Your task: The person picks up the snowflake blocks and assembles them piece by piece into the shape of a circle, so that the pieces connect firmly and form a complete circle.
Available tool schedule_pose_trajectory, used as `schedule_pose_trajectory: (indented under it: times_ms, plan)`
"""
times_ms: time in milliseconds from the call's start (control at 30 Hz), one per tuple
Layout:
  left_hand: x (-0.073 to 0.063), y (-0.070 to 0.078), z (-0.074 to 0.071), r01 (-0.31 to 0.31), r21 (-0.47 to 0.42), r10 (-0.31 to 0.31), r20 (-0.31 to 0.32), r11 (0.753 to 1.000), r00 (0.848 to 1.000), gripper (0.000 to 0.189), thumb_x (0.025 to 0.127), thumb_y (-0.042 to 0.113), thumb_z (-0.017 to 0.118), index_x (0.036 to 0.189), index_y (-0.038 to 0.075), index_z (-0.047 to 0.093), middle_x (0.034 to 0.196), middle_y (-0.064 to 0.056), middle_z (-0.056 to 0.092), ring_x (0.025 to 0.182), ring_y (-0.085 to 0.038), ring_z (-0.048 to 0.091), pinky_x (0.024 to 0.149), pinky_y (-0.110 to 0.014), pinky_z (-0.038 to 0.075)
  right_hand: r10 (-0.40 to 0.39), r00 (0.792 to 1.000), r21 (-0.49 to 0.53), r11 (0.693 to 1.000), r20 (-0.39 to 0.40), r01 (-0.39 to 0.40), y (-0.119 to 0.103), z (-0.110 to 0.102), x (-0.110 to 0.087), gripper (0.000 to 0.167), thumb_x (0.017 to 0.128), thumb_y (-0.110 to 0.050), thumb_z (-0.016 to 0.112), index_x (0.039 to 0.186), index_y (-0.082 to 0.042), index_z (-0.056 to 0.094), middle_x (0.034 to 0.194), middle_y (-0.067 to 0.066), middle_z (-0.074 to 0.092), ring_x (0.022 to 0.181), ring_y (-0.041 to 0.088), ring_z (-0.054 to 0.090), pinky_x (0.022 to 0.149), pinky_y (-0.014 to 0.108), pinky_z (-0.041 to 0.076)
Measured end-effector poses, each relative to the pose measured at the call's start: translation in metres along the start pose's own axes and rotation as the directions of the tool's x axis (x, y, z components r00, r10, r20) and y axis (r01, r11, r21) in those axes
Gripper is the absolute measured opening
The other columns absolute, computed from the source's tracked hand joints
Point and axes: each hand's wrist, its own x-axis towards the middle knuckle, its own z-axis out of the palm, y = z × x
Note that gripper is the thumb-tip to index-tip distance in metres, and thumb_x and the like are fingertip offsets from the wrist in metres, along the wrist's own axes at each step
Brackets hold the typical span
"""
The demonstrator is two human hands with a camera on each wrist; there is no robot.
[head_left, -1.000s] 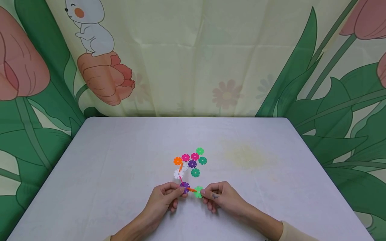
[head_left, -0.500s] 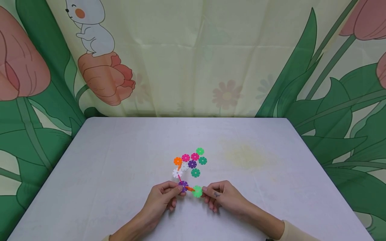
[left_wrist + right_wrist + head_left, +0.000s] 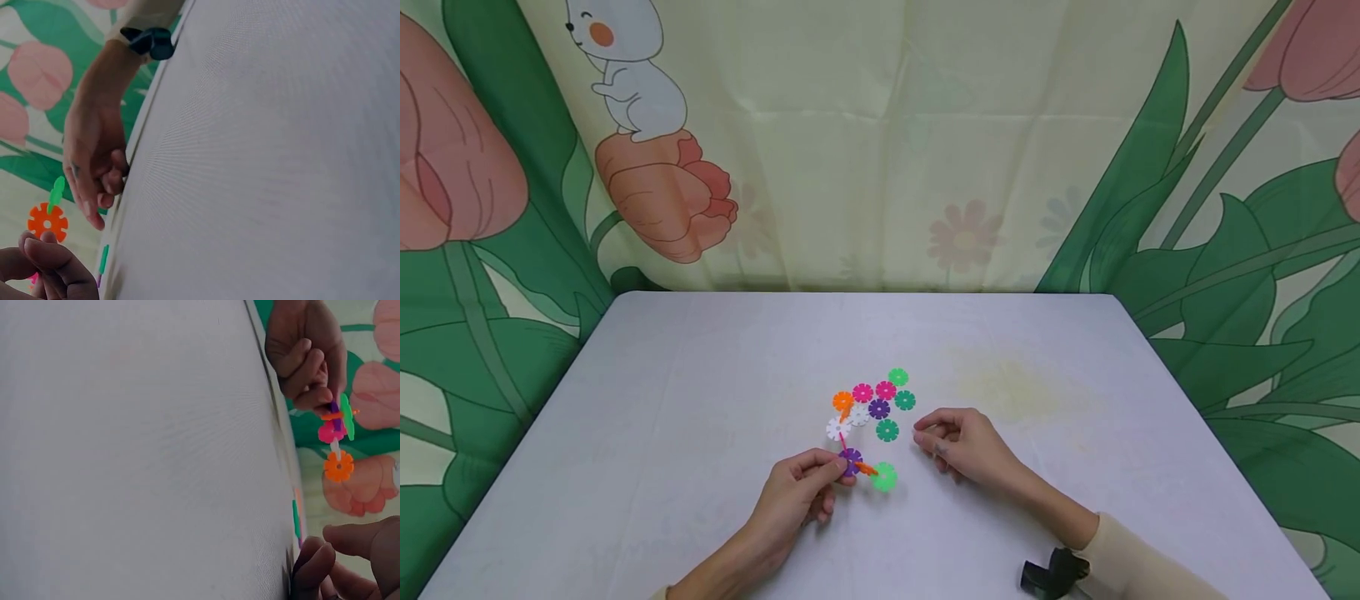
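Note:
My left hand [image 3: 801,492] pinches a purple snowflake disc [image 3: 851,462] between thumb and fingers. It belongs to a linked chain of slotted plastic discs. On one side come a pink disc [image 3: 331,432], a white disc [image 3: 838,428] and an orange disc [image 3: 339,466]; on the other, an orange disc [image 3: 47,222] and a light green disc [image 3: 884,477]. The right wrist view shows the chain raised off the table. My right hand [image 3: 966,446] holds nothing. A gap shows between its thumb and forefinger in that view, and it is nearest a loose dark green disc [image 3: 887,430].
Several loose discs lie flat beyond the hands, among them a pink one [image 3: 862,392], a purple one [image 3: 879,408] and a light green one [image 3: 898,377]. A white cloth covers the table [image 3: 700,375]. A printed curtain [image 3: 850,167] hangs behind its far edge.
My right hand has let go of the chain's light green disc and moved up and right toward the loose discs. The left hand, still pinching the purple disc, has shifted slightly left.

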Motion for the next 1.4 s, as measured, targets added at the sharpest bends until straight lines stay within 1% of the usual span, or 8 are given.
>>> schedule_pose_trajectory:
  times_ms: [133,300,367,500,767,1033,1233,1400]
  plan:
    - [0.0,0.001,-0.002,0.001,-0.016,-0.001,0.001,1.0,1.0,0.023,0.103,0.025,0.07,0.111,0.004,0.072,0.093,-0.003,0.08,0.06,-0.01,0.052,0.057,-0.021,0.047,-0.059,0.998,-0.094,0.994,-0.026,0.056,0.0,0.003,0.009,0.024,0.093,-0.027,0.083,0.113,-0.014,0.079,0.069,0.0,0.066,0.05,0.012,0.053,0.05,0.026,0.046]
    - [-0.001,0.002,-0.003,0.008,-0.017,-0.008,0.0,1.0,1.0,0.027,0.103,0.026,0.069,0.117,0.003,0.073,0.093,-0.003,0.08,0.061,-0.01,0.052,0.058,-0.021,0.048,-0.16,0.984,-0.218,0.966,-0.075,0.141,-0.004,0.009,0.019,0.029,0.088,-0.031,0.087,0.111,-0.014,0.082,0.065,-0.006,0.064,0.059,0.01,0.055,0.062,0.023,0.045]
    - [0.0,0.002,-0.004,0.01,-0.018,-0.01,0.005,1.0,1.0,0.03,0.103,0.027,0.07,0.119,0.002,0.073,0.094,-0.003,0.08,0.061,-0.01,0.052,0.058,-0.021,0.048,-0.18,0.981,-0.237,0.959,-0.078,0.157,-0.005,0.012,0.021,0.031,0.087,-0.031,0.089,0.111,-0.013,0.082,0.064,-0.007,0.063,0.059,0.01,0.055,0.062,0.023,0.046]
    - [0.0,0.001,-0.005,0.012,-0.017,-0.012,0.009,1.0,1.0,0.031,0.103,0.027,0.07,0.12,0.002,0.073,0.093,-0.002,0.08,0.062,-0.01,0.052,0.058,-0.021,0.048,-0.198,0.978,-0.256,0.951,-0.067,0.175,-0.007,0.018,0.026,0.036,0.085,-0.033,0.09,0.113,-0.012,0.082,0.062,-0.008,0.061,0.056,0.009,0.054,0.061,0.023,0.046]
    - [0.002,0.0,-0.004,0.011,-0.025,-0.011,0.019,1.0,1.0,0.028,0.103,0.029,0.071,0.113,0.003,0.075,0.089,0.002,0.078,0.061,-0.01,0.052,0.056,-0.022,0.045,-0.188,0.98,-0.296,0.942,-0.073,0.159,-0.012,0.024,0.026,0.041,0.081,-0.035,0.093,0.113,-0.012,0.082,0.06,-0.009,0.059,0.055,0.009,0.053,0.059,0.024,0.044]
    - [0.001,0.001,-0.003,0.006,-0.012,-0.006,0.015,1.0,1.0,0.028,0.103,0.028,0.071,0.113,0.002,0.075,0.089,0.002,0.078,0.062,-0.01,0.053,0.056,-0.022,0.047,-0.198,0.979,-0.288,0.942,-0.052,0.175,-0.014,0.023,0.028,0.034,0.082,-0.029,0.092,0.11,-0.012,0.083,0.062,-0.008,0.061,0.057,0.009,0.055,0.06,0.023,0.044]
    - [0.001,0.001,-0.002,0.022,-0.012,-0.021,0.01,1.0,1.0,0.028,0.102,0.029,0.071,0.114,0.003,0.075,0.09,0.001,0.077,0.063,-0.011,0.052,0.056,-0.022,0.046,-0.167,0.985,-0.219,0.964,-0.052,0.152,-0.013,0.021,0.028,0.031,0.083,-0.026,0.092,0.107,-0.01,0.082,0.065,-0.005,0.062,0.059,0.012,0.056,0.06,0.023,0.047]
    - [0.001,0.001,-0.003,0.028,-0.009,-0.028,0.012,1.0,1.0,0.028,0.103,0.029,0.07,0.115,0.003,0.075,0.09,0.001,0.078,0.063,-0.012,0.052,0.056,-0.022,0.045,-0.134,0.989,-0.161,0.979,-0.061,0.123,-0.01,0.019,0.028,0.026,0.084,-0.024,0.091,0.101,-0.009,0.08,0.067,-0.003,0.062,0.06,0.012,0.055,0.058,0.021,0.045]
